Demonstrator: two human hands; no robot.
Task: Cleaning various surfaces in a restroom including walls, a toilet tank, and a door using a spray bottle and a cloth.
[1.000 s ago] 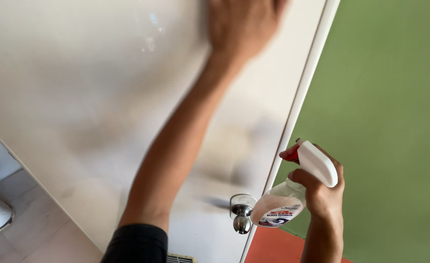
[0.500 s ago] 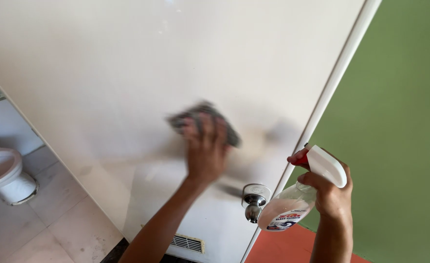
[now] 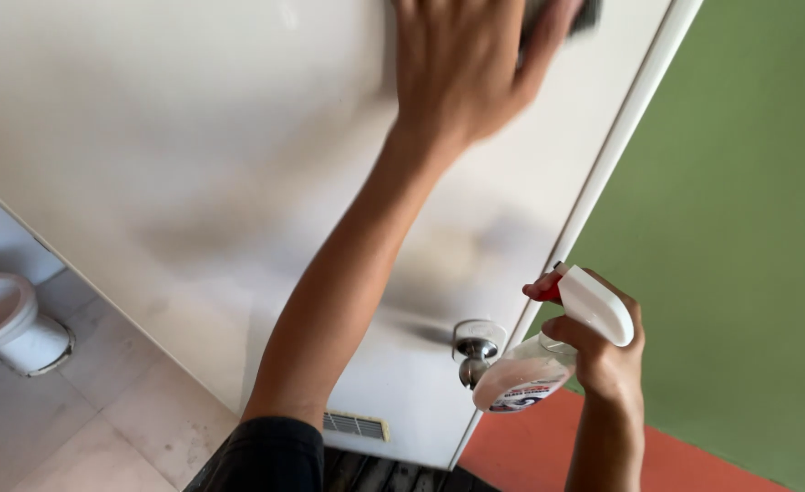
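Observation:
My left hand (image 3: 461, 68) is raised high on a white door (image 3: 193, 164), pressing a dark cloth (image 3: 586, 13) flat against the panel; only a corner of the cloth shows at the top edge. My right hand (image 3: 603, 351) is lower, beside the door's edge, gripping a clear spray bottle (image 3: 534, 369) with a white trigger head and a red nozzle, tilted toward the door. The bottle hangs just right of the round metal door knob (image 3: 475, 348).
A small vent grille (image 3: 355, 425) sits in the door's bottom. A green wall (image 3: 748, 210) rises to the right above a red floor (image 3: 548, 451). At the left, a white toilet (image 3: 6, 323) stands on pale tiles (image 3: 74, 428).
My left hand has swept the cloth up the door from the middle to the top. The right hand with the bottle has stayed near the knob.

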